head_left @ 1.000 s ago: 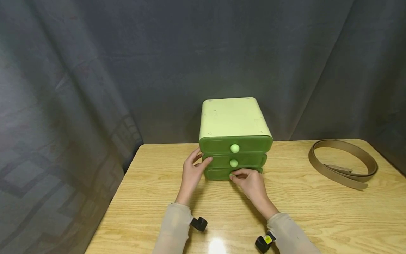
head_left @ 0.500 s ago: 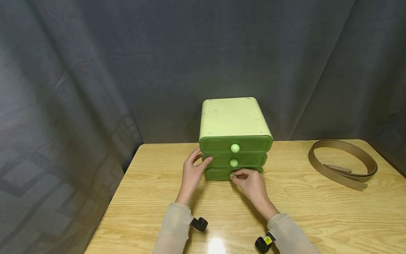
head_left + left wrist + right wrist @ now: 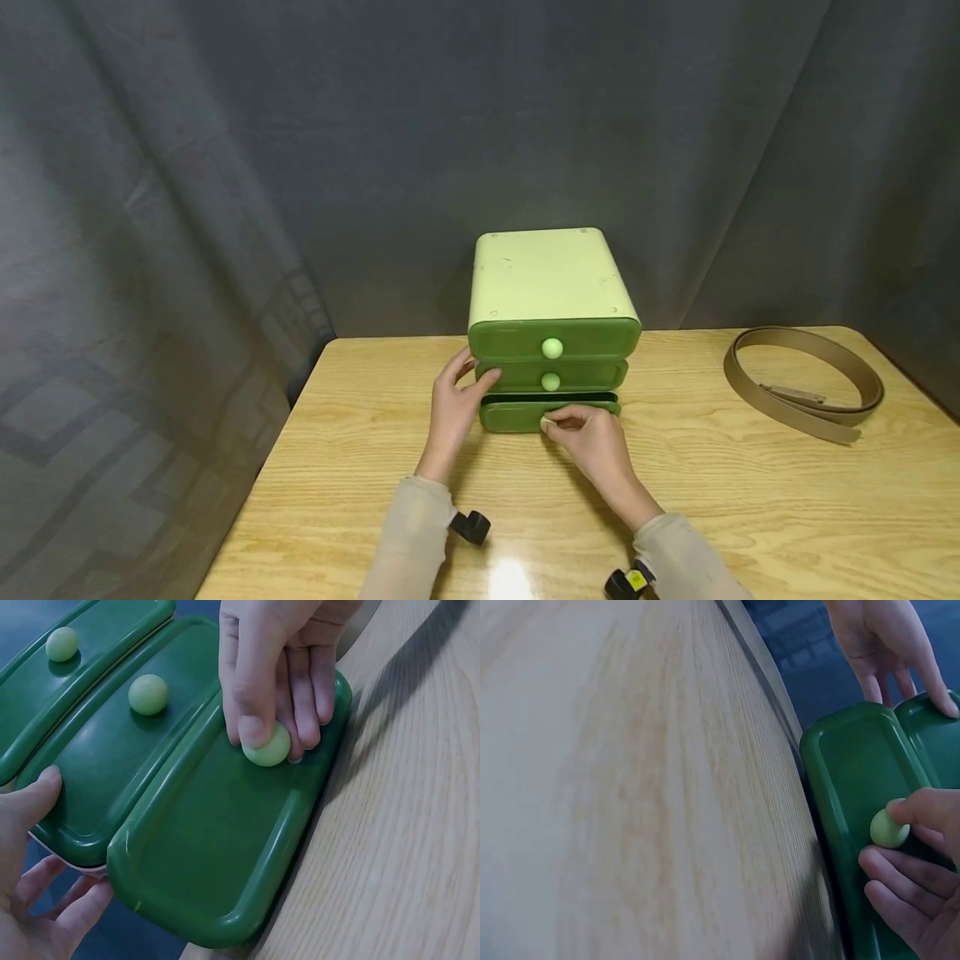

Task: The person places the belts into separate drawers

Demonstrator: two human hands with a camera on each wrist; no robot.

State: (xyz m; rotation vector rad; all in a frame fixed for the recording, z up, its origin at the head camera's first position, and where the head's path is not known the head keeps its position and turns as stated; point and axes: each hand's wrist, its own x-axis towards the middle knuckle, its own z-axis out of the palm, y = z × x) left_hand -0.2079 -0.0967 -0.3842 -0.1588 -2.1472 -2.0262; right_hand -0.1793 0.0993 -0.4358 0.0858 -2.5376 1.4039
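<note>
A pale green cabinet (image 3: pixel 551 271) with three darker green drawers stands on the table. My right hand (image 3: pixel 600 437) pinches the round knob (image 3: pixel 270 752) of the bottom drawer (image 3: pixel 510 417) between thumb and fingers. That drawer sticks out a little, with a dark gap above its front. At the cabinet's left edge is my left hand (image 3: pixel 452 408), its thumb on the front of the middle drawer (image 3: pixel 112 780) and its other fingers extended along the side. The top and middle drawers are pushed in, and their knobs show in the head view.
A coiled tan belt (image 3: pixel 787 412) lies on the wooden table (image 3: pixel 360 433) to the right. A dark grey curtain (image 3: pixel 375 167) hangs behind the table and along its left side. Each wrist wears a small black camera.
The bottom drawer has come slightly out toward me, with my right hand on its knob, and a gap has opened above it. My left hand stays at the cabinet's side.
</note>
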